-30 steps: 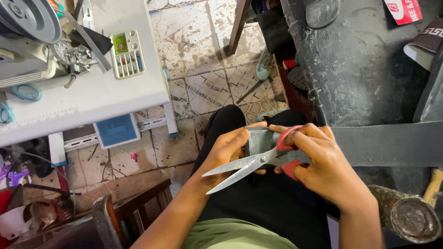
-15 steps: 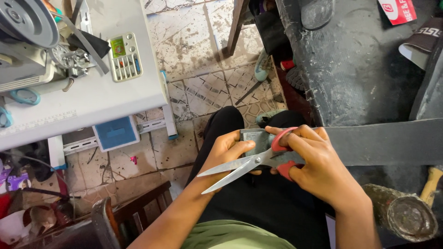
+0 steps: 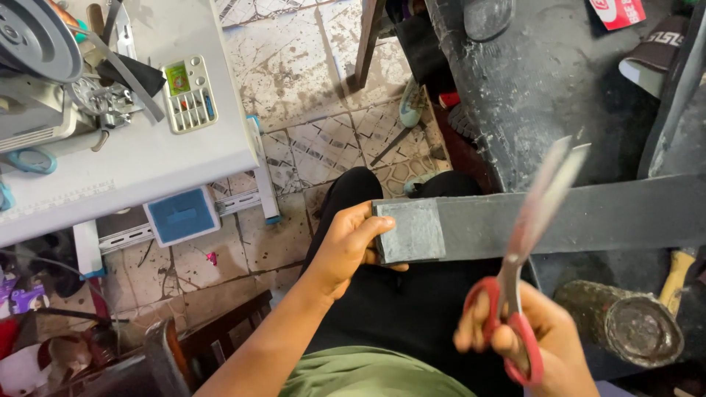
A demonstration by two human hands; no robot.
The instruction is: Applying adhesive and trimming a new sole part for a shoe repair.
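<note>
Worn patterned floor tiles (image 3: 309, 140), stained and cracked, spread below the seated person, whose black trousers (image 3: 412, 309) and green shirt hem (image 3: 368, 375) fill the bottom middle of the view. Across the lap lies a long, flat, dark grey strip of rubbery material (image 3: 559, 220), running from the middle of the picture out past the right edge; its paler, scuffed square end (image 3: 412, 231) sits just above the knees. The left hand (image 3: 349, 246) grips that end, thumb on top and fingers curled underneath, clamped on the strip. The right hand (image 3: 526, 345) is lower and to the right, apart from the strip, with its fingers closed through the red loop handles of a pair of metal scissors (image 3: 526, 250); the long blades point up and to the right, crossing in front of the strip, blurred, so I cannot tell whether they are apart or together. Just beside the right hand, on the floor, lies a rusty cylindrical metal block (image 3: 625, 327) with a yellow wooden handle (image 3: 675, 279) near it. Behind the strip rises a large black, dusty rubber mass (image 3: 544, 81). To the left stands a white sewing table (image 3: 140, 162) carrying a grey sewing machine with a round handwheel (image 3: 37, 37) and a small white tray of bits (image 3: 190, 92), and a blue box (image 3: 180, 215) hangs below the tabletop.
</note>
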